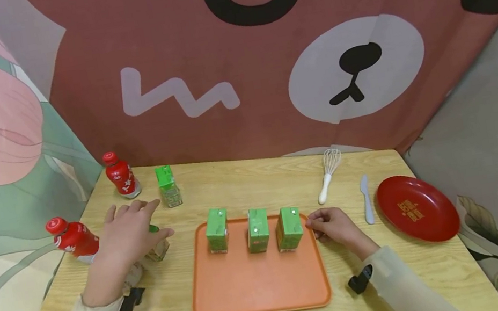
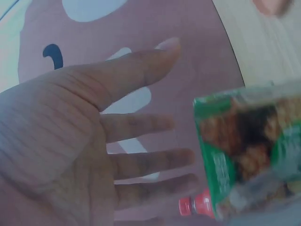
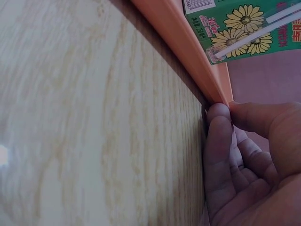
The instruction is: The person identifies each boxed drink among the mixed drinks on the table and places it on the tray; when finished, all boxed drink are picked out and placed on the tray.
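My left hand (image 1: 123, 243) hovers with fingers spread beside a green drink carton (image 1: 160, 250), which it partly hides in the head view. In the left wrist view a gap separates the fingers (image 2: 150, 162) from the carton's printed side (image 2: 254, 150). My right hand (image 1: 339, 228) pinches the right rim of an orange tray (image 1: 260, 289) between thumb and fingers. Standing on the tray's far half are three green cartons: a left one (image 1: 217, 231), a middle one (image 1: 258, 231) and a right one (image 1: 289, 229).
Two red bottles stand at the left, one at the back (image 1: 121, 175), one nearer (image 1: 73, 238). Another green carton (image 1: 169, 187) stands behind my left hand. To the right lie a whisk (image 1: 328, 175), a pale knife (image 1: 366, 199) and a red plate (image 1: 434, 210). A curtain hangs behind the table.
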